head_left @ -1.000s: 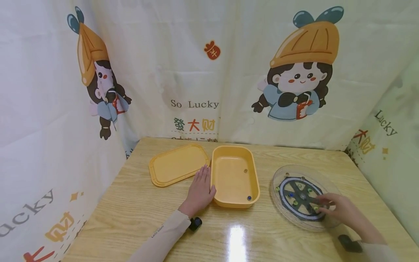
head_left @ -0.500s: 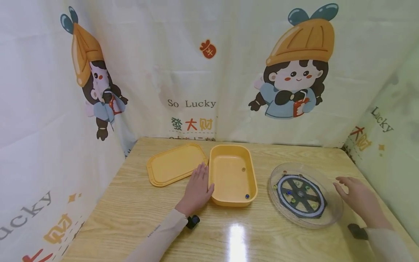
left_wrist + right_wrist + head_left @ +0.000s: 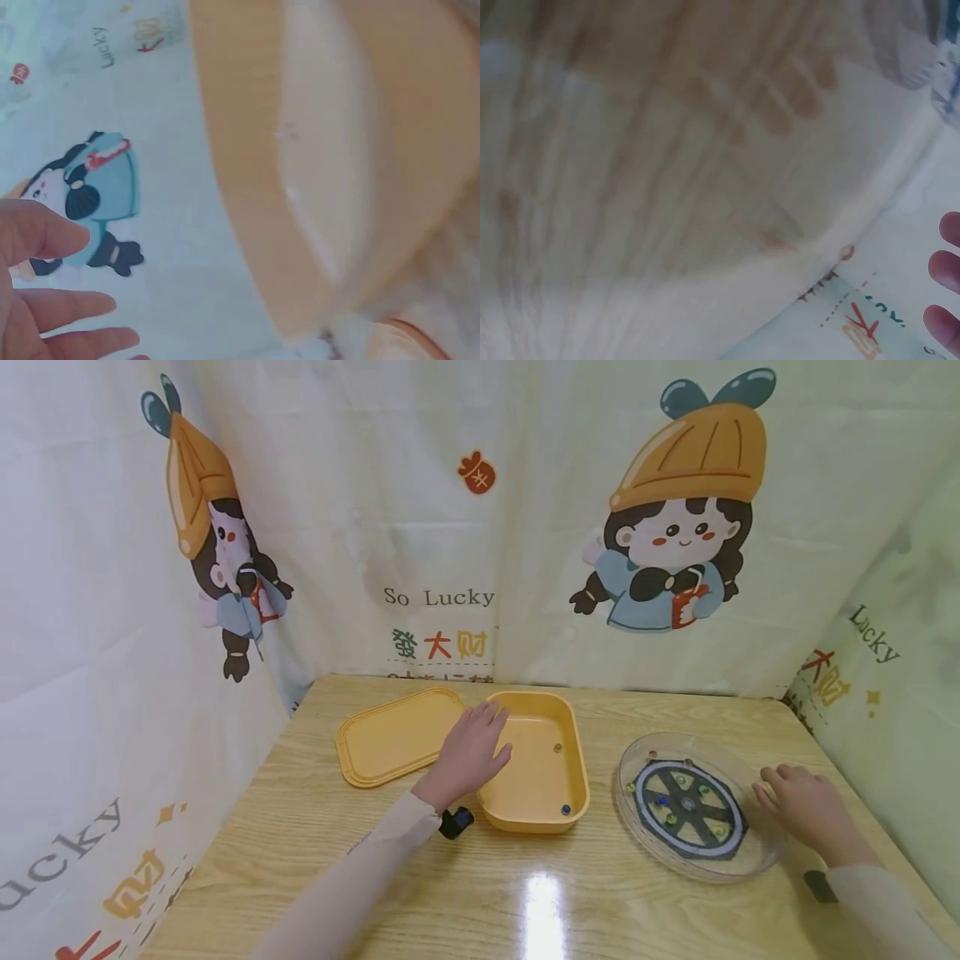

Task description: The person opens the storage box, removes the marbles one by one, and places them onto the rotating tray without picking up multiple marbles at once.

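Observation:
My left hand (image 3: 467,753) hovers over the left side of a yellow rectangular box (image 3: 534,777), fingers extended, holding nothing. Inside the box lie a dark blue marble (image 3: 566,809) and a brownish one (image 3: 557,747). In the left wrist view, that hand's spread fingers (image 3: 86,343) show beside the blurred box (image 3: 244,172). On the right, my right hand (image 3: 806,806) is at the right rim of a clear round dish (image 3: 765,853), fingers loosely bent; contact is hard to tell. A dark spoked wheel shape (image 3: 701,810) shows within the dish, with several small coloured marbles around it.
A yellow lid (image 3: 397,737) lies flat left of the box. Everything stands on a wood-grain table (image 3: 450,902). Printed curtains (image 3: 420,527) close off the back and both sides. Bare tabletop lies between box and dish.
My left hand has lifted off the box's left wall and moved right and up over it. My right hand has left the marbles in the dish and drawn back to its right rim.

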The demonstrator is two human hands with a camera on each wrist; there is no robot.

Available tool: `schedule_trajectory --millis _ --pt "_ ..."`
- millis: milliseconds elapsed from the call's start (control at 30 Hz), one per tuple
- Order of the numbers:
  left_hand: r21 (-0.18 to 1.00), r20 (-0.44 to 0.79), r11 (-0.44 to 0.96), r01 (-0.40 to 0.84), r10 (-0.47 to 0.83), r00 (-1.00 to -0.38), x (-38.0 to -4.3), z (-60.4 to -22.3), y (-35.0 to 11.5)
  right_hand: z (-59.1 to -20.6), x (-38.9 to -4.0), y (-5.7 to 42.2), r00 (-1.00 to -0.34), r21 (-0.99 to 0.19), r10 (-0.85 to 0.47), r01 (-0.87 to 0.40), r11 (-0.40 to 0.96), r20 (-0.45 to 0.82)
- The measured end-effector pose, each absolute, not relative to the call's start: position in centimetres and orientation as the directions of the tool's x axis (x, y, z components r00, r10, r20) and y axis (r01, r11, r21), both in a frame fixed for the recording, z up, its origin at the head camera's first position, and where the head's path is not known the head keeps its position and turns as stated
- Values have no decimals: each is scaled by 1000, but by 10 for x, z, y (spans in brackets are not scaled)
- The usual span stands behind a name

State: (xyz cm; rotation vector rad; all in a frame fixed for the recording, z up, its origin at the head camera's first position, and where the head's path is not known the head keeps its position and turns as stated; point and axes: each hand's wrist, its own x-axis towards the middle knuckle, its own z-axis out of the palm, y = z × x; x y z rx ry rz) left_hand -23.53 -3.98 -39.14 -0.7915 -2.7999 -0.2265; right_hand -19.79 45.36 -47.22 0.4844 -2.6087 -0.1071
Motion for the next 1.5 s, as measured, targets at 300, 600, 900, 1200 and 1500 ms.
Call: schedule_trajectory --millis 300,600,900,1200,1500 --pt "205 351 760 617 531 -771 -270 -386 5 -478 -206 455 -746 209 -429 -376 903 509" --pt "797 100 525 300 374 -922 -303 -417 29 -477 -216 454 -706 245 -472 -406 880 528" --pt "806 -1 563 185 313 -950 -315 -450 44 -478 -214 458 -674 269 -484 -405 874 558" --pt "701 -74 699 145 273 -959 -318 -467 50 -482 -219 456 -643 303 -504 -404 863 577" --pt "709 -35 678 195 309 -951 -320 -478 53 -484 -216 458 -641 303 -498 -397 866 584"
